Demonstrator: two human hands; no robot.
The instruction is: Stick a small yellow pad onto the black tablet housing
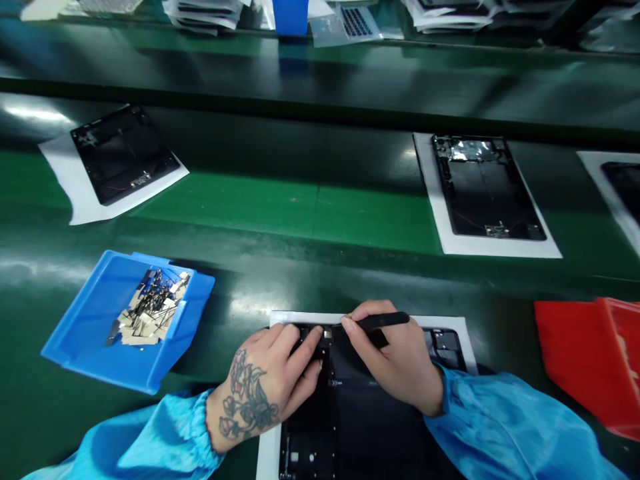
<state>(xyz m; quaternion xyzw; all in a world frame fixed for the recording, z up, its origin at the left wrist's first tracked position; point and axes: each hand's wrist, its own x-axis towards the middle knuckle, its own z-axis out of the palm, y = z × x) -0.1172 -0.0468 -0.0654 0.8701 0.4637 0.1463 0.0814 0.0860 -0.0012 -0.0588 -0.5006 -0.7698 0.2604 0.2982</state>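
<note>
A tablet (380, 427) with its inside exposed lies on a white paper sheet (269, 447) in front of me, partly hidden under both hands. My left hand (270, 380) rests over its top left edge, fingers apart, the index fingertip beside a small silver part (327, 332). Between the thumb and fingers of my right hand (393, 360) are black tweezers (383, 321), their tip pointing left toward that silver part. Whether the tip touches it is too small to tell.
A blue bin (75, 333) with thin flex-cable-like pieces (150, 313) stands on the left, a red bin (570, 360) on the right. Beyond, opened tablets (127, 157) (493, 193) lie on white sheets along a green surface (310, 207). Stacked sheets (203, 13) sit on the far shelf.
</note>
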